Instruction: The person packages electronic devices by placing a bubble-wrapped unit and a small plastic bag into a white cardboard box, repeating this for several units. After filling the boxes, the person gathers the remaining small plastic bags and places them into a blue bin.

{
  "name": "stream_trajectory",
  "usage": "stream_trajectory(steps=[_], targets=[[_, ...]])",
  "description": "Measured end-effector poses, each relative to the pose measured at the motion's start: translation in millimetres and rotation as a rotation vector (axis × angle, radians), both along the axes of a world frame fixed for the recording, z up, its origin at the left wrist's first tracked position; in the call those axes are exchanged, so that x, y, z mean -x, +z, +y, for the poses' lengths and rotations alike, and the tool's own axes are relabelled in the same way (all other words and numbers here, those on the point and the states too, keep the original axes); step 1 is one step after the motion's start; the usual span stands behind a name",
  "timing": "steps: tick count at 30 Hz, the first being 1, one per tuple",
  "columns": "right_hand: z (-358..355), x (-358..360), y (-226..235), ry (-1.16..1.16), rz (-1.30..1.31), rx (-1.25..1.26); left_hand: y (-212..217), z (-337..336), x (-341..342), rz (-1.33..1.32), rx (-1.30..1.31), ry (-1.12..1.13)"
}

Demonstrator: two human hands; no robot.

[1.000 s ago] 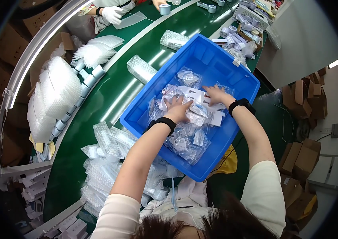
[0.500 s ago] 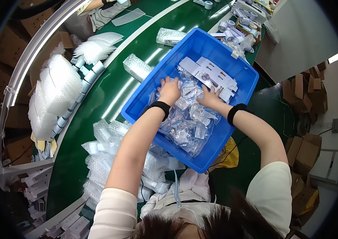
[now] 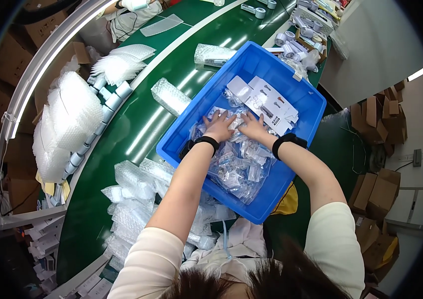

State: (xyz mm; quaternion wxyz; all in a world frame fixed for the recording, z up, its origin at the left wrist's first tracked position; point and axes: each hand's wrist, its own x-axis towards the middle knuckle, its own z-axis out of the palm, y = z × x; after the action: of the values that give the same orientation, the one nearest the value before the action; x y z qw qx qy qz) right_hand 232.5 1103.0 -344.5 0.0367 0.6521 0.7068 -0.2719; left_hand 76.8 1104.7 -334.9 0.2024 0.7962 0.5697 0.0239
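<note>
Inside a blue plastic bin [image 3: 283, 185] lies a heap of clear plastic bags [image 3: 239, 172] with small parts in them, too jumbled to name. My left hand [image 3: 219, 127] rests on the heap, fingers spread and pointing away from me. Close beside it, my right hand [image 3: 254, 128] also lies on the bags with its fingers apart. Neither hand is gripping anything. Flat white printed cartons [image 3: 269, 102] lie at the bin's far right end, just beyond my right fingertips.
Bubble-wrapped packages [image 3: 136, 187] pile up left of my body on the green table [image 3: 97, 164]. Two more bubble-wrapped packages [image 3: 170, 96] lie beyond the bin. Bubble bags [image 3: 67, 124] and pale cylinders [image 3: 107, 112] line the left side. Another person's hand [image 3: 134, 4] shows at top left.
My hands have come closer together on the bags, the left moving right and its fingers spreading. The bin and surroundings sit slightly lower in the picture.
</note>
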Motion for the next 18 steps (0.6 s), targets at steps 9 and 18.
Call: stream_trajectory(steps=[9, 18], targets=[[-60.3, -10.3, 2.2, 0.263, -0.086, 0.480, 7.2, -17.1, -0.6, 0.323, 0.501, -0.066], [-77.9, -28.0, 34.9, 0.260, -0.433, 0.350, 24.4, -50.4, 6.7, 0.586, 0.457, 0.210]])
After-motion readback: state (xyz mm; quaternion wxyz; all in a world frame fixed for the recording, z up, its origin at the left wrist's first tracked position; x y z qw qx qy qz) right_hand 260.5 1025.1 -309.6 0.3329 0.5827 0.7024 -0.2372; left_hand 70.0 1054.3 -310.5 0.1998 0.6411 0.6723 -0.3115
